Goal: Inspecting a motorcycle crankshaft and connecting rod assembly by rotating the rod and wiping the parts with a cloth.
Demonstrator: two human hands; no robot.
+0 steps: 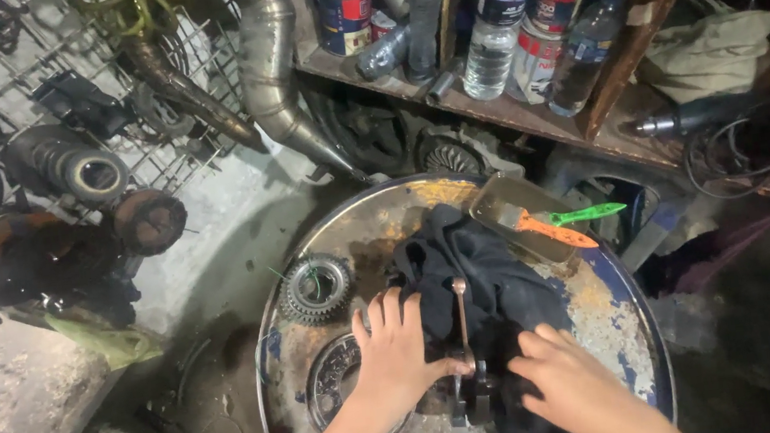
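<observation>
On top of a rusty drum lid (602,307), near its near edge, a dark metal crank part (470,387) stands with its thin rod pointing away toward a black rag (479,264). The left hand (394,357) lies flat just left of it, fingers spread and loose, thumb tip touching the rod's base. The right hand (567,382) rests on the rag just right of the part, fingers extended, gripping nothing. A toothed gear (316,289) sits far left on the lid; a metal tray (517,215) with orange and green tools lies at the far right.
</observation>
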